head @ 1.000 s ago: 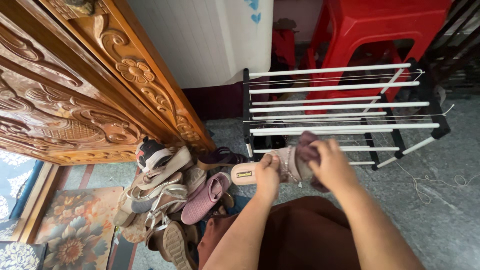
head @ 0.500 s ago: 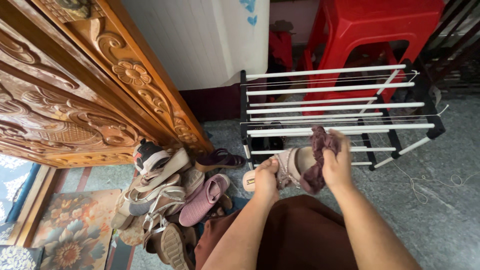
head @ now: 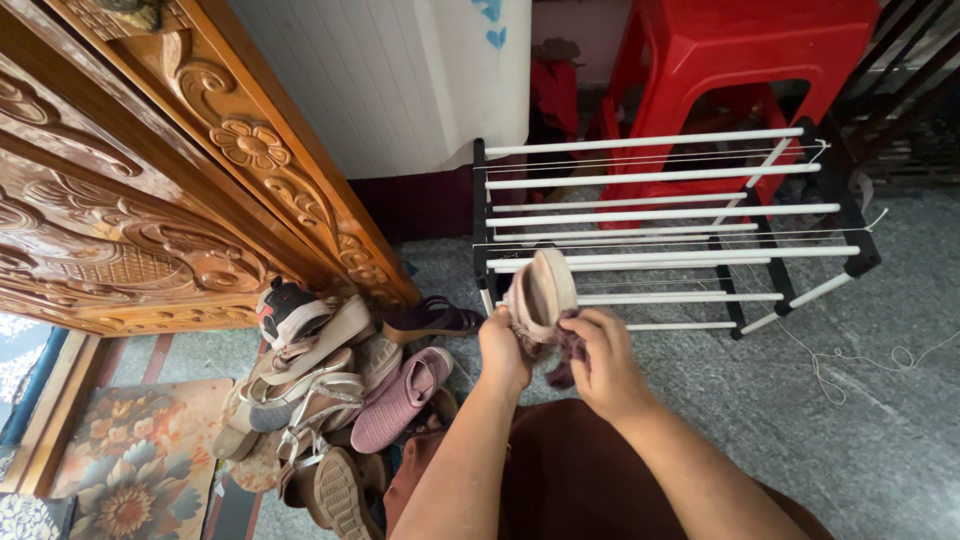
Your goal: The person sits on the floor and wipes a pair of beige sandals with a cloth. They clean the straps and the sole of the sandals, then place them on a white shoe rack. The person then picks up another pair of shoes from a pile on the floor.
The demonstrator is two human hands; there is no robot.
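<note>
**A:** Beige sandal (head: pixel 541 290) in my left hand (head: pixel 503 350), fingers closed round its lower end. My right hand (head: pixel 600 362) is shut on a mauve cloth (head: pixel 566 346), pressed against the sandal just below its middle.

**B:** Which way does it point?

**A:** Long axis runs nearly upright, tipped a little to the right. One end sits down in my grip, the other rises above both hands, over the front rails of the rack (head: pixel 660 215). Whether toe or heel is up, I cannot tell.

**B:** Any labels or signs?

**A:** None readable on the sandal now. Up and left of my grip stands a white panelled thing (head: pixel 400 80) with small blue heart-shaped marks (head: pixel 490 10) near its top edge. Beyond the rack, up and right of my hands, a red plastic stool (head: pixel 760 60).

**B:** And beside you?

**A:** Left of my left hand, a pile of shoes (head: pixel 320 380) on the floor: a pink slip-on (head: pixel 400 395) nearest, a purple sandal (head: pixel 432 318) above it, strappy ones further out, all against a carved wooden door (head: pixel 150 180).
</note>
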